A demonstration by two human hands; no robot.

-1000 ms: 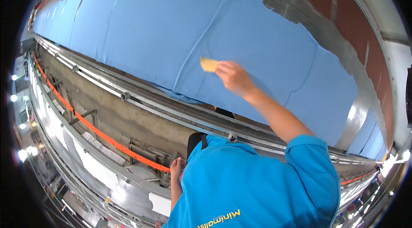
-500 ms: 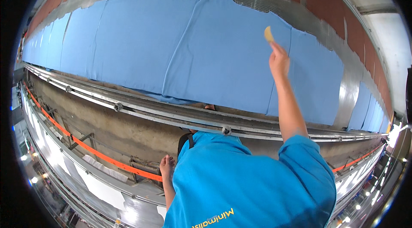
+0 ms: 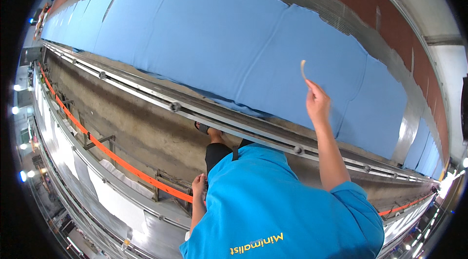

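My right hand (image 3: 318, 103) is raised over the light blue fabric (image 3: 204, 39). It pinches the lower end of a thin, curved, pale yellow flat piece (image 3: 302, 69), seen nearly edge-on, with its free end pointing up. The fabric lies in wide panels along a long table, with soft wrinkles and seam-like lines between panels. My left hand (image 3: 199, 184) hangs low beside my black shorts, away from the table, its fingers loosely bent and nothing visible in them.
Metal rails (image 3: 234, 134) with knobs run along the table's near edge. A walkway (image 3: 122, 98) lies between it and another long table (image 3: 117, 205) at the left, fronted by an orange strip (image 3: 122, 161). Bare grey tabletop (image 3: 336, 10) borders the fabric.
My body has moved left along the table, so the fabric shifts right in view. My right hand sits lower in view, the yellow piece turned from broad face to edge.
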